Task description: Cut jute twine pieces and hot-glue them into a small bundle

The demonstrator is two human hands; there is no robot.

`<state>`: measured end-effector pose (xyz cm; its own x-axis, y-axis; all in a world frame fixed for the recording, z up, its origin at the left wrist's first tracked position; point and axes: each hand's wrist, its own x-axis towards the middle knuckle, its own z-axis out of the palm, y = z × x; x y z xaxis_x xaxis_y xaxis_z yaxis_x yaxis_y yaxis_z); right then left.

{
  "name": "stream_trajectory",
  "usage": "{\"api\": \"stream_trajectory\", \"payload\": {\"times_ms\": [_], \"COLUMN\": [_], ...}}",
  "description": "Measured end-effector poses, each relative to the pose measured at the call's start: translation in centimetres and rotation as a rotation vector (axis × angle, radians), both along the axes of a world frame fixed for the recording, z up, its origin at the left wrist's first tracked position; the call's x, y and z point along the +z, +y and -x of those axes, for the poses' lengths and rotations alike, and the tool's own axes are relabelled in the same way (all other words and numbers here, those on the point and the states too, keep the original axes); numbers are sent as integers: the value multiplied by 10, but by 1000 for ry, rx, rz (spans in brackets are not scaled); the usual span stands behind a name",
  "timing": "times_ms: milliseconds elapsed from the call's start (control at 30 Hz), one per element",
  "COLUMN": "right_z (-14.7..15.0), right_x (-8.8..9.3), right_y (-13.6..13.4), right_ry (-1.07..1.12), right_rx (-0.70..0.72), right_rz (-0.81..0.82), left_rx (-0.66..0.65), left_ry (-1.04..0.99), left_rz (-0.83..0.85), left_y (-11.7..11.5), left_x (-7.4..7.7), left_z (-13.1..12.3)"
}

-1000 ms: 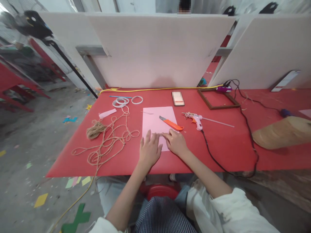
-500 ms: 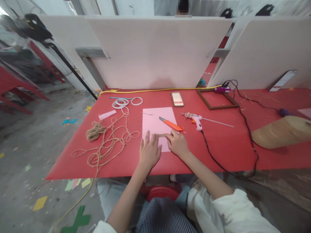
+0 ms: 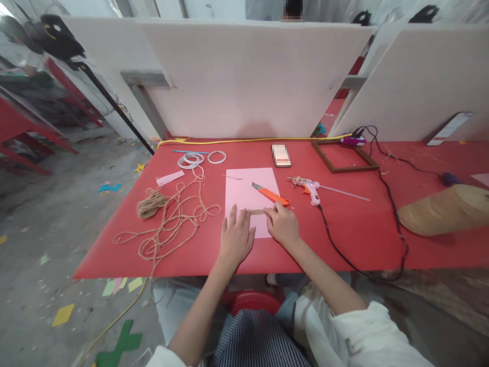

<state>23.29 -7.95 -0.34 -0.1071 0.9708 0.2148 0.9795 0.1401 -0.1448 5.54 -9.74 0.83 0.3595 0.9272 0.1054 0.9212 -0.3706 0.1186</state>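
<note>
A short strip of twine pieces (image 3: 256, 211) lies across the pink paper (image 3: 237, 188). My left hand (image 3: 236, 235) rests with its fingers spread, the fingertips over the strip's left end. At the right end, my right hand (image 3: 283, 224) has its thumb and fingers closed on the strip. Just beyond the hands lies an orange utility knife (image 3: 273, 195), its blade pointing to the far left. Right of the paper is a pink glue gun (image 3: 310, 189) with a clear glue stick in its back. Loose twine (image 3: 168, 229) trails from a small bundle (image 3: 151, 204) on the left.
White rings (image 3: 191, 160) and a pink scrap (image 3: 170, 178) lie at the far left. A phone (image 3: 281, 156) and a brown frame (image 3: 344, 165) are at the back. A twine-wrapped form (image 3: 445, 209) lies right. The glue gun's black cord (image 3: 340, 252) loops over the front edge.
The view has shifted slightly. My right hand has moved a little to the right, showing more of the twine strip; my left hand stays in place.
</note>
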Motion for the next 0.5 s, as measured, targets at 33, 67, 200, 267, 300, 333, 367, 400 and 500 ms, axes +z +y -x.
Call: {"api": "stream_trajectory", "payload": {"times_ms": [33, 67, 200, 267, 300, 333, 367, 400, 500], "right_z": [0, 0, 0, 0, 0, 0, 0, 0, 0], "right_x": [-1, -2, -4, -3, -2, -2, -1, -1, -1], "right_y": [0, 0, 2, 2, 3, 3, 3, 4, 5], "right_ry": [8, 16, 26, 27, 30, 32, 33, 35, 42], "right_rx": [1, 8, 108, 159, 173, 177, 176, 176, 186], "right_rz": [-14, -26, -19, 3, 13, 22, 30, 38, 57], "left_rx": [1, 4, -24, -92, -128, -156, -173, -179, -175], "left_ry": [-3, -6, -26, -44, -54, -61, -66, -67, -52], "left_rz": [-8, -17, -50, -43, -34, -25, -21, -21, -32], "left_y": [0, 0, 0, 2, 2, 3, 3, 4, 3], "left_x": [0, -1, -2, -4, -5, -6, -7, -8, -9], "left_z": [0, 1, 2, 3, 3, 4, 4, 3, 1]}}
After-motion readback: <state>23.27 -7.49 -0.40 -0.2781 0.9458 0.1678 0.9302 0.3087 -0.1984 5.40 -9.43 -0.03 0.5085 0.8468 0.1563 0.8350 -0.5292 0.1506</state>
